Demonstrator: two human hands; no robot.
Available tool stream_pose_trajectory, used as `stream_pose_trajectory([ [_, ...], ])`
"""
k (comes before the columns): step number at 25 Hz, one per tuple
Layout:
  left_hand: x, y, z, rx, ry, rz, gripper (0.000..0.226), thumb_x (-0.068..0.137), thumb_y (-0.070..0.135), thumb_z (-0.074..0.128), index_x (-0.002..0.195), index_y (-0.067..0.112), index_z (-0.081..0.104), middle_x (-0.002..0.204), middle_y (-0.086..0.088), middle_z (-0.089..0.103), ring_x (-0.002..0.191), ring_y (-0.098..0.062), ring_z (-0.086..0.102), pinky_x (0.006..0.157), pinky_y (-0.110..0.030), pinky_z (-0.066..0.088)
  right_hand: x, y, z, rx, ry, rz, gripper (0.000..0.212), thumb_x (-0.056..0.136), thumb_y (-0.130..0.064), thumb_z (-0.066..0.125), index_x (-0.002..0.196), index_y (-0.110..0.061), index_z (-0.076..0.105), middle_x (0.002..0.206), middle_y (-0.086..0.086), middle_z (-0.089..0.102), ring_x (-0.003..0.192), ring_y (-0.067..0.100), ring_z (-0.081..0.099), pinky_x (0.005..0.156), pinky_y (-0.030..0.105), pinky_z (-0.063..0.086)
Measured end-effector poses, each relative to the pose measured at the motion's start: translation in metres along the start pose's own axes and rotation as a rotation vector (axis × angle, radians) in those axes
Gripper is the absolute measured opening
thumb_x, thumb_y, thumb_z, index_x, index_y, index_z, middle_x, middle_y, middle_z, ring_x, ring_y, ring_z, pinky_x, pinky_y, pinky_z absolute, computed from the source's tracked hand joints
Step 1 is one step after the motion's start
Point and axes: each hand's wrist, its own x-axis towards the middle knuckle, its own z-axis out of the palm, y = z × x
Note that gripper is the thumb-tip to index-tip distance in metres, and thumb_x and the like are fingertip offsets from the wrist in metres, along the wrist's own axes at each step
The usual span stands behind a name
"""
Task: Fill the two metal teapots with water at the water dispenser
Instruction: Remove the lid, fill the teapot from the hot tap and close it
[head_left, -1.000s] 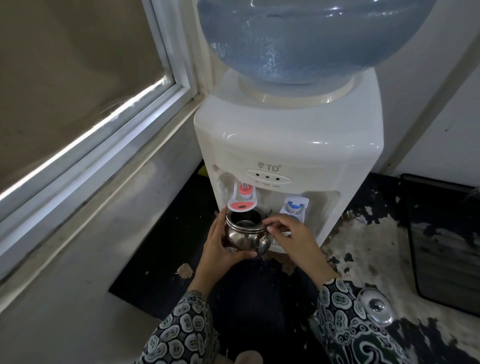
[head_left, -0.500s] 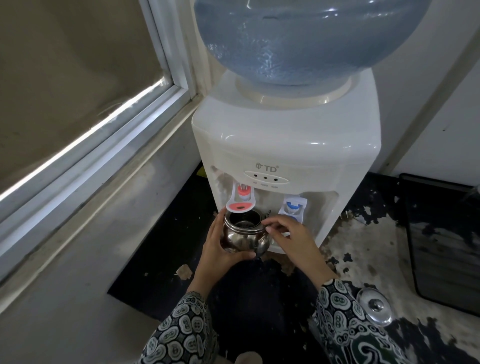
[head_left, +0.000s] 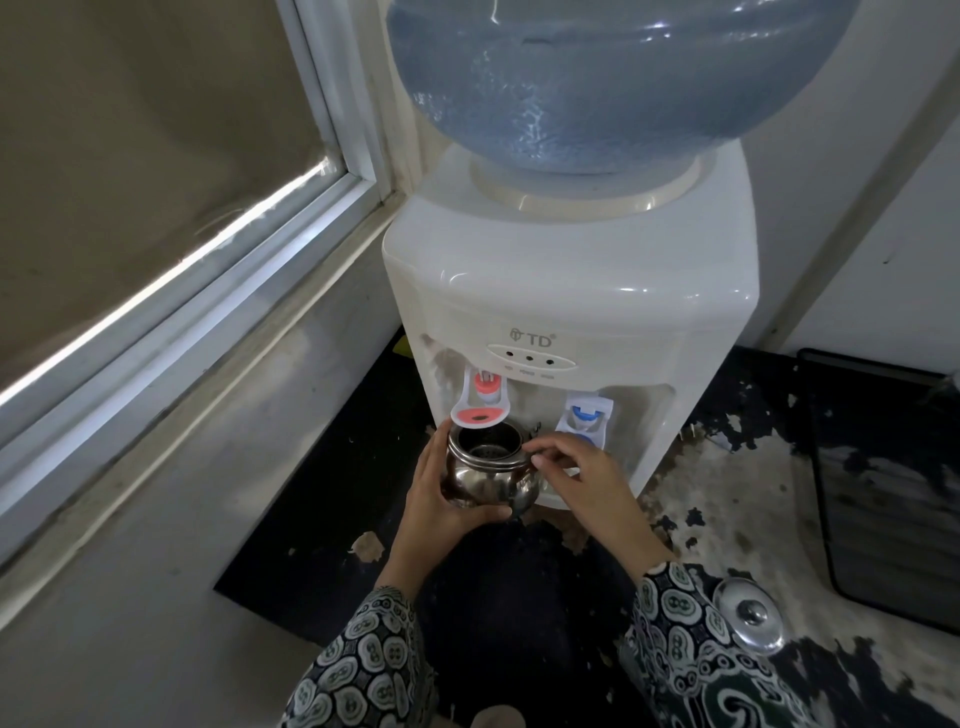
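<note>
A small shiny metal teapot, lid off, sits under the red hot-water tap of the white water dispenser. My left hand wraps around the pot's left side and bottom. My right hand pinches the pot's rim or handle on its right side. A blue cold-water tap is to the right, just behind my right hand. Inside the pot a strainer shows. No water stream is visible. A second teapot is not in view.
A blue water bottle tops the dispenser. A round metal lid lies on the floor by my right sleeve. A window and sill run along the left wall. A dark flat panel leans at the right. The floor is worn black and white.
Both hands and the teapot hold nearly the same place under the red tap; only the view shifted slightly.
</note>
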Motion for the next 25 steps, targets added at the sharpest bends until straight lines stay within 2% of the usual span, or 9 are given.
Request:
stream_pose_trajectory([
  [4, 0.000, -0.001, 0.000, -0.003, 0.000, 0.003, 0.110, 0.041, 0.045, 0.087, 0.126, 0.063, 0.019, 0.146, 0.008, 0.034, 0.133, -0.011, 0.038, 0.108, -0.036, 0.039, 0.000, -0.001, -0.001, -0.013, -0.005, 0.009, 0.015, 0.087, -0.022, 0.058, 0.097, -0.030, 0.066, 0.086, -0.022, 0.061, 0.084, 0.001, 0.060, 0.071, 0.018, 0.047],
  [7, 0.000, 0.000, 0.000, -0.007, 0.000, -0.002, 0.110, 0.042, 0.043, 0.087, 0.128, 0.061, 0.020, 0.146, 0.007, 0.034, 0.133, -0.010, 0.038, 0.109, -0.039, 0.039, 0.000, -0.002, -0.001, -0.017, -0.012, 0.018, 0.015, 0.088, -0.022, 0.058, 0.098, -0.029, 0.066, 0.088, -0.021, 0.062, 0.085, 0.001, 0.060, 0.072, 0.018, 0.047],
  [10, 0.000, 0.000, 0.001, -0.015, 0.001, -0.012, 0.112, 0.040, 0.045, 0.086, 0.132, 0.054, 0.022, 0.146, 0.007, 0.035, 0.133, -0.011, 0.038, 0.109, -0.042, 0.039, 0.001, -0.005, -0.002, -0.001, -0.021, 0.052, 0.015, 0.090, -0.023, 0.055, 0.098, -0.024, 0.067, 0.090, -0.009, 0.068, 0.084, 0.006, 0.062, 0.074, 0.021, 0.050],
  [11, 0.000, 0.001, 0.001, -0.016, 0.001, -0.017, 0.114, 0.040, 0.046, 0.086, 0.133, 0.052, 0.021, 0.146, 0.007, 0.035, 0.133, -0.011, 0.038, 0.109, -0.043, 0.039, 0.002, -0.008, -0.002, 0.054, -0.021, 0.077, 0.016, 0.091, -0.023, 0.052, 0.097, -0.022, 0.067, 0.087, -0.003, 0.069, 0.078, 0.008, 0.063, 0.072, 0.022, 0.051],
  [13, 0.000, 0.002, 0.001, -0.015, -0.005, -0.027, 0.114, 0.039, 0.048, 0.085, 0.132, 0.053, 0.019, 0.145, 0.006, 0.034, 0.132, -0.012, 0.039, 0.109, -0.044, 0.038, 0.004, -0.019, -0.004, 0.224, -0.010, 0.119, 0.018, 0.094, -0.022, 0.048, 0.093, -0.016, 0.065, 0.077, 0.008, 0.067, 0.059, 0.009, 0.061, 0.058, 0.016, 0.048],
  [16, -0.001, 0.003, 0.002, -0.016, -0.004, -0.037, 0.113, 0.038, 0.049, 0.085, 0.128, 0.058, 0.017, 0.144, 0.005, 0.033, 0.131, -0.014, 0.039, 0.109, -0.045, 0.039, 0.009, -0.037, -0.007, 0.345, 0.009, 0.152, 0.027, 0.095, -0.024, 0.045, 0.085, -0.008, 0.064, 0.064, 0.009, 0.062, 0.042, 0.004, 0.052, 0.041, 0.008, 0.036],
  [19, 0.000, 0.002, 0.002, -0.013, -0.004, -0.037, 0.112, 0.037, 0.050, 0.085, 0.126, 0.061, 0.017, 0.141, 0.009, 0.033, 0.131, -0.013, 0.039, 0.109, -0.044, 0.038, 0.011, -0.052, -0.008, 0.342, -0.004, 0.152, 0.028, 0.095, -0.024, 0.047, 0.083, -0.005, 0.063, 0.063, 0.008, 0.062, 0.039, 0.001, 0.048, 0.038, 0.008, 0.032],
  [21, 0.001, 0.002, 0.001, -0.010, -0.007, -0.036, 0.112, 0.037, 0.051, 0.085, 0.125, 0.062, 0.017, 0.140, 0.011, 0.032, 0.131, -0.012, 0.039, 0.109, -0.044, 0.038, 0.013, -0.061, -0.009, 0.344, -0.017, 0.150, 0.026, 0.094, -0.025, 0.048, 0.081, -0.009, 0.062, 0.063, 0.007, 0.064, 0.039, 0.002, 0.047, 0.037, 0.007, 0.031],
  [25, 0.003, -0.002, 0.001, -0.020, -0.008, -0.028, 0.119, 0.039, 0.046, 0.087, 0.140, 0.041, 0.025, 0.144, 0.005, 0.036, 0.131, -0.013, 0.041, 0.108, -0.046, 0.040, 0.017, -0.080, -0.005, 0.413, -0.114, 0.167, 0.028, 0.093, -0.031, 0.048, 0.071, -0.017, 0.055, 0.064, 0.005, 0.066, 0.041, 0.008, 0.050, 0.037, 0.008, 0.033],
])
